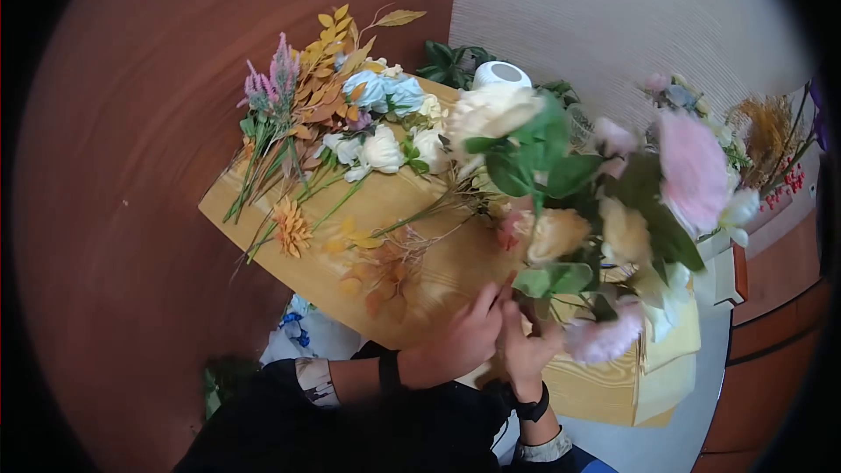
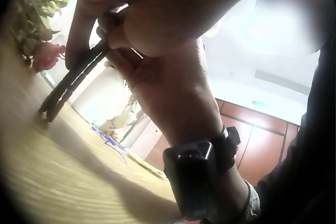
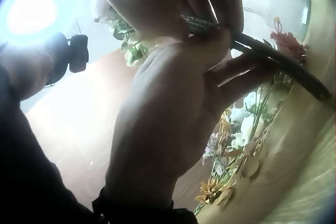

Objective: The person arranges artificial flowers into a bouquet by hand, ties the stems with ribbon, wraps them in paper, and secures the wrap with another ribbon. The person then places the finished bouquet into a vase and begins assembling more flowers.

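A bunch of flowers with a large pink bloom (image 1: 692,171), peach roses (image 1: 556,235) and green leaves stands up before me in the head view. Its dark green stems (image 2: 73,79) come together in my hands, the cut ends close over the tabletop. My left hand (image 1: 464,340) grips the stems from the left, one finger stretched along them. Pressed up against it, my right hand (image 1: 530,349) pinches the same stems (image 3: 294,69) between thumb and fingers. Overlapping hands partly hide the grip.
Loose flowers cover the far left of the wooden table (image 1: 447,285), among them white roses (image 1: 383,151) and an orange chrysanthemum (image 1: 292,226). Behind the bunch is a white vase (image 1: 502,74). Red berries (image 1: 793,180) and dry grass (image 1: 760,136) stand at right.
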`<state>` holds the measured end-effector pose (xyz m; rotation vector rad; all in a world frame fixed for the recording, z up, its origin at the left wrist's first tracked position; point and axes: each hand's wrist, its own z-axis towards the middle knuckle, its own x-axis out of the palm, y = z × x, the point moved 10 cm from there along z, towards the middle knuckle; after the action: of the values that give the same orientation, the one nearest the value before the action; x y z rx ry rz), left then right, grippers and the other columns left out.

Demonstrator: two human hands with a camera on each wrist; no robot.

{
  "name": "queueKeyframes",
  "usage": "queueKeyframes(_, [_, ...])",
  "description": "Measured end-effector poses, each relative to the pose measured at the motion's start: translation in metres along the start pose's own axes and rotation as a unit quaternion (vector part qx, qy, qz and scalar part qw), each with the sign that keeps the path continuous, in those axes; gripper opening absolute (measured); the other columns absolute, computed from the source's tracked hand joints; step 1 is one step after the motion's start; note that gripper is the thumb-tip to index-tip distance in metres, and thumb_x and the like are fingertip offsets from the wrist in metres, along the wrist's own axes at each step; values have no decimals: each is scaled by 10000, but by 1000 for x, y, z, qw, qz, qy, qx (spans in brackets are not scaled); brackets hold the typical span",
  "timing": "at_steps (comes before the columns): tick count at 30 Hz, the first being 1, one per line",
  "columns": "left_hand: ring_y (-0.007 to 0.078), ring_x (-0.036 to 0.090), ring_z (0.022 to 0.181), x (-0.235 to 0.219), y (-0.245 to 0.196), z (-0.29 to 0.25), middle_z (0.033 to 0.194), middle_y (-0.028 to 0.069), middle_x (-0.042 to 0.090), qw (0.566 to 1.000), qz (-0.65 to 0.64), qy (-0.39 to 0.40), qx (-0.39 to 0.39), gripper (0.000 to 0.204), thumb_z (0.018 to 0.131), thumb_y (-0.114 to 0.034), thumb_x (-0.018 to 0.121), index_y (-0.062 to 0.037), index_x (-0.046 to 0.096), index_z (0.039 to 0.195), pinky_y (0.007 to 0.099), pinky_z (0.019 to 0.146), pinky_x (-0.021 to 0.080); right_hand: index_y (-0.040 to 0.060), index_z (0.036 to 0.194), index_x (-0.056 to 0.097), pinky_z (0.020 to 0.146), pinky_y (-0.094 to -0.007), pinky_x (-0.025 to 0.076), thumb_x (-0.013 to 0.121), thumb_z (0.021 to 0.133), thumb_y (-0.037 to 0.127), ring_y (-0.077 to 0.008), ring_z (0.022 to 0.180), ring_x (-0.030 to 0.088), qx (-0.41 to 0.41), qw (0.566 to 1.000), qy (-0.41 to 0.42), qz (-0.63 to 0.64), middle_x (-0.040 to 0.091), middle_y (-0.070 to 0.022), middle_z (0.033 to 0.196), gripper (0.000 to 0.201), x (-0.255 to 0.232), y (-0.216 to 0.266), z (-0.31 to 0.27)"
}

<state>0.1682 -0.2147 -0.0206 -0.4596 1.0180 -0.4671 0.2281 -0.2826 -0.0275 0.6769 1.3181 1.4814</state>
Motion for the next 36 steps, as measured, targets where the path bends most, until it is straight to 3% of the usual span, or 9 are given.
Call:
queueKeyframes(3, [309, 477, 1000, 8, 8, 2, 1115, 202, 406, 997, -19, 37, -64, 422, 682, 11, 497, 130, 427, 1081, 317, 782, 463, -72, 895, 622, 771, -269, 463, 663, 766, 23, -143, 818, 594, -5, 996, -62, 62, 652, -109, 855, 166, -11, -5, 2])
queueKeyframes(17, [310, 516, 967, 7, -8, 1, 1008, 234, 489, 999, -3, -25, 43, 427, 663, -18, 521, 127, 434, 1055, 342, 845, 431, -77, 966, 602, 817, -275, 453, 591, 791, -54, -161, 885, 589, -72, 985, -87, 133, 647, -117, 901, 177, -16, 4, -5])
queueKeyframes(19, [310, 522, 954, 0, -8, 3, 997, 230, 495, 998, -29, -44, 46, 413, 668, -17, 522, 120, 440, 1050, 344, 825, 437, -75, 968, 596, 840, -299, 449, 577, 796, -54, -187, 942, 580, -121, 989, -57, -58, 636, -143, 972, 175, -10, 26, -9])
queueKeyframes(21, [310, 529, 941, -9, -10, 4, 987, 227, 501, 995, -55, -66, 51, 400, 674, -16, 522, 112, 445, 1045, 346, 806, 443, -74, 982, 588, 870, -306, 431, 571, 799, -43, -191, 1003, 553, -69, 997, -30, 4, 606, -155, 1060, 186, -4, 23, -6])
queueKeyframes(23, [325, 554, 876, 28, 16, -2, 957, 225, 518, 986, -89, 104, -91, 372, 693, 1, 517, 94, 448, 1046, 356, 745, 459, -65, 1033, 566, 908, -306, 403, 567, 801, -37, -196, 1056, 524, -2, 998, -11, -54, 576, -150, 1124, 233, -5, 14, -2])
queueKeyframes(25, [314, 567, 788, 29, 14, -2, 924, 209, 503, 993, -102, 45, -47, 347, 729, -2, 484, 88, 420, 1058, 361, 676, 465, -65, 1088, 539, 920, -295, 388, 546, 826, -9, -188, 1056, 522, 20, 996, 28, -79, 571, -149, 1133, 268, 5, 21, -3])
queueKeyframes(27, [303, 580, 699, 13, 9, 0, 891, 194, 488, 993, -114, -18, -1, 323, 764, -5, 452, 81, 391, 1069, 366, 606, 472, -78, 1112, 525, 926, -294, 380, 507, 861, 24, -193, 1063, 518, -89, 975, 78, 190, 564, -161, 1148, 271, 15, 17, -7])
queueKeyframes(28, [326, 574, 724, 15, 14, 3, 872, 204, 508, 987, -148, 42, -55, 305, 752, -16, 482, 74, 411, 1035, 378, 621, 471, -93, 1132, 504, 933, -303, 377, 470, 890, 54, -206, 1071, 517, 126, 991, 0, -48, 556, -174, 1155, 285, 1, -39, -5])
queueKeyframes(36, [341, 573, 748, 10, 17, 3, 885, 200, 519, 970, -227, 25, -82, 193, 857, -82, 419, 46, 430, 1001, 376, 621, 477, -89, 1053, 524, 949, -337, 363, 467, 919, 162, -260, 1086, 519, 76, 996, -27, 48, 580, -212, 1093, 290, 19, 3, -4])
